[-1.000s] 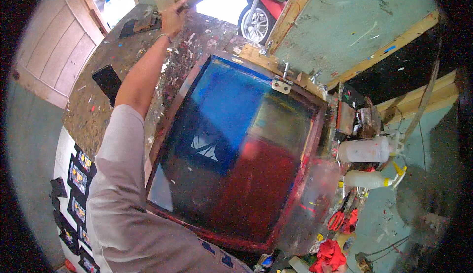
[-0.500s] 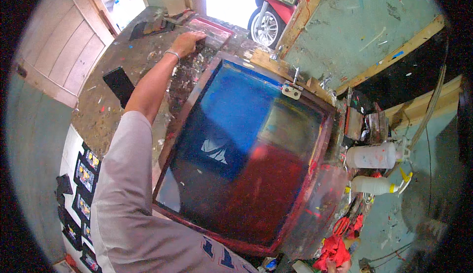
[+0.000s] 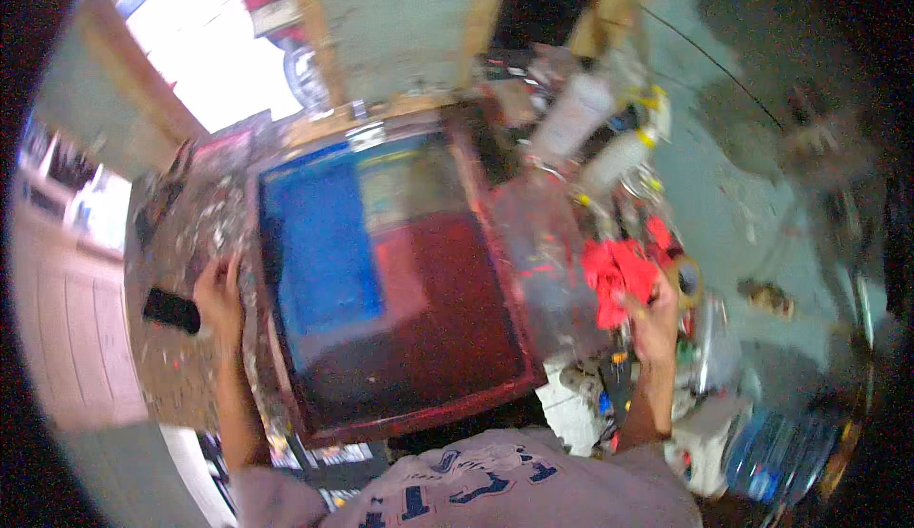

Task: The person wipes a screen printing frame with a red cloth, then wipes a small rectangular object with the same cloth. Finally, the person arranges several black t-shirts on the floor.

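A framed screen (image 3: pixel 328 242) with blue, red, olive and dark areas lies in the middle. My left hand (image 3: pixel 217 295) is just left of its frame over the stained worktop (image 3: pixel 162 366), fingers apart and nothing visible in them, beside a black phone (image 3: pixel 171 309). My right hand (image 3: pixel 652 318) grips a crumpled red cloth (image 3: pixel 619 271) to the right of the screen, beside a roll of tape (image 3: pixel 687 280). The picture is blurred.
White bottles (image 3: pixel 571 119), one with a yellow spray head, and assorted tools stand at the back right. A stained reddish board (image 3: pixel 552 280) adjoins the screen. A blue water jug (image 3: pixel 776 457) sits lower right. Beyond the open doorway (image 3: pixel 190 42) is a red motorbike.
The view has swung right. My left hand, earlier holding a dark object at the worktop's far end, has come back empty beside the screen. My right hand has taken hold of the red cloth.
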### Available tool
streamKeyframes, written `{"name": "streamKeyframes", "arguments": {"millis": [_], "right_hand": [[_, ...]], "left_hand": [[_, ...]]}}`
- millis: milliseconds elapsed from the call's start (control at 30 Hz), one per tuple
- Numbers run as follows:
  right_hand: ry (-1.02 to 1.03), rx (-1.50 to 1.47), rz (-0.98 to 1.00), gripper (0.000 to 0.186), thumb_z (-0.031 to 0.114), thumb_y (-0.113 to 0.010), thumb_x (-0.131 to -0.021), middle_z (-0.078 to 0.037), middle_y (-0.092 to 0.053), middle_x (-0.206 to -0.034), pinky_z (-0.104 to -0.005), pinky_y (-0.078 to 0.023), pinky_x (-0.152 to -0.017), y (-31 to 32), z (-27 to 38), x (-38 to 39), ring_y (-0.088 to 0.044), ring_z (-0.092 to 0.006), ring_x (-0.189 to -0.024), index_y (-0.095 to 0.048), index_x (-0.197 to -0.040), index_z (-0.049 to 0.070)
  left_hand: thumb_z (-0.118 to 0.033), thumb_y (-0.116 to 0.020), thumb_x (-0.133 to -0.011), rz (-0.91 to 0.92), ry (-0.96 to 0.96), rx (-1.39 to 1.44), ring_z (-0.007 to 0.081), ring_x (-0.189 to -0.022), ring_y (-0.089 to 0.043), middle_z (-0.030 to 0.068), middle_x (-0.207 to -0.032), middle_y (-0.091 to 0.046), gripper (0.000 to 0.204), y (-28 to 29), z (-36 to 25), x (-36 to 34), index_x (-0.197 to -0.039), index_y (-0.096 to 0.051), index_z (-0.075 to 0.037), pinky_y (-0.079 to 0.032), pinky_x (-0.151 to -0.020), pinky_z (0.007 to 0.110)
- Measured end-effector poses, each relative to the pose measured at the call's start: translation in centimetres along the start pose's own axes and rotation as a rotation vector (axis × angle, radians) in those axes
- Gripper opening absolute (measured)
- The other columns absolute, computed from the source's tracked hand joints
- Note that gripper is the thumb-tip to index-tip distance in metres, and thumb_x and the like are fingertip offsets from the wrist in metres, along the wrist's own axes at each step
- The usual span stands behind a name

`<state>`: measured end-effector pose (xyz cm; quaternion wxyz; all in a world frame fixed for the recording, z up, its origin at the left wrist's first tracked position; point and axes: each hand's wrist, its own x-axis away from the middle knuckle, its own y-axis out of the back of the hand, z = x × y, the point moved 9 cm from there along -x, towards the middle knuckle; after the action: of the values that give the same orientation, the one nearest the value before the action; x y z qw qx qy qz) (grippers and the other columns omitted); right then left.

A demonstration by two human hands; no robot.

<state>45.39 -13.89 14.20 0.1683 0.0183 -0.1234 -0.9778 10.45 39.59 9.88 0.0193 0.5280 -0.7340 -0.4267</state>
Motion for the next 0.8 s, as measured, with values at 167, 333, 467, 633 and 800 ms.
{"name": "streamKeyframes", "arguments": {"millis": [167, 333, 467, 633, 800], "right_hand": [[0.070, -0.270, -0.192, 0.041, 0.003, -0.071, -0.083, -0.008, -0.070, -0.115, -0.0327, -0.051, -0.092, 8.4, 1.6, -1.7, -0.066, -0.0173, -0.100, -0.063, -0.123, -0.001], [0.154, -0.220, -0.432, 0.036, 0.009, -0.071, -0.088, -0.007, -0.070, -0.112, -0.0310, -0.051, -0.089, 19.2, 1.3, -3.3, -0.066, -0.0157, -0.098, -0.064, -0.122, 0.000], [0.148, -0.121, -0.362, 0.032, 0.008, -0.070, -0.088, -0.005, -0.071, -0.108, -0.0286, -0.052, -0.082, 21.1, 1.6, -4.3, -0.067, -0.0136, -0.092, -0.065, -0.119, 0.001], [0.058, 0.279, -0.218, 0.034, 0.008, -0.072, -0.087, -0.005, -0.071, -0.107, -0.0280, -0.051, -0.081, 22.5, -2.7, -7.7, -0.065, -0.0113, -0.091, -0.066, -0.119, 0.002], [-0.073, 0.472, 0.429, 0.039, 0.007, -0.075, -0.080, -0.005, -0.071, -0.102, -0.0303, -0.051, -0.082, 19.8, -10.9, -16.8, -0.064, -0.0143, -0.089, -0.066, -0.117, 0.002]], "left_hand": [[-0.011, -0.060, -0.098, -0.074, 0.138, 0.226, 0.0149, -0.086, -0.063, 0.0083, -0.094, -0.067, 0.018, 3.2, 2.3, 8.6, -0.105, -0.067, 0.004, -0.050, -0.081, 0.028], [-0.019, -0.056, -0.101, -0.139, 0.220, 0.238, 0.0158, -0.085, -0.062, 0.0095, -0.093, -0.067, 0.026, 6.2, 3.7, 12.6, -0.109, -0.065, 0.004, -0.049, -0.077, 0.029], [-0.022, -0.056, -0.102, -0.249, 0.256, 0.168, 0.0167, -0.083, -0.063, 0.0099, -0.093, -0.067, 0.028, 9.4, 4.7, 15.9, -0.113, -0.065, 0.003, -0.049, -0.075, 0.029], [-0.027, -0.055, -0.102, -0.326, 0.304, 0.149, 0.0186, -0.084, -0.067, 0.0125, -0.097, -0.069, 0.033, 11.6, 5.3, 20.2, -0.115, -0.065, 0.002, -0.056, -0.075, 0.032], [-0.028, -0.057, -0.101, -0.349, 0.319, 0.100, 0.0199, -0.085, -0.068, 0.0145, -0.098, -0.070, 0.035, 12.4, 3.2, 22.3, -0.113, -0.066, 0.003, -0.056, -0.077, 0.032]]}}
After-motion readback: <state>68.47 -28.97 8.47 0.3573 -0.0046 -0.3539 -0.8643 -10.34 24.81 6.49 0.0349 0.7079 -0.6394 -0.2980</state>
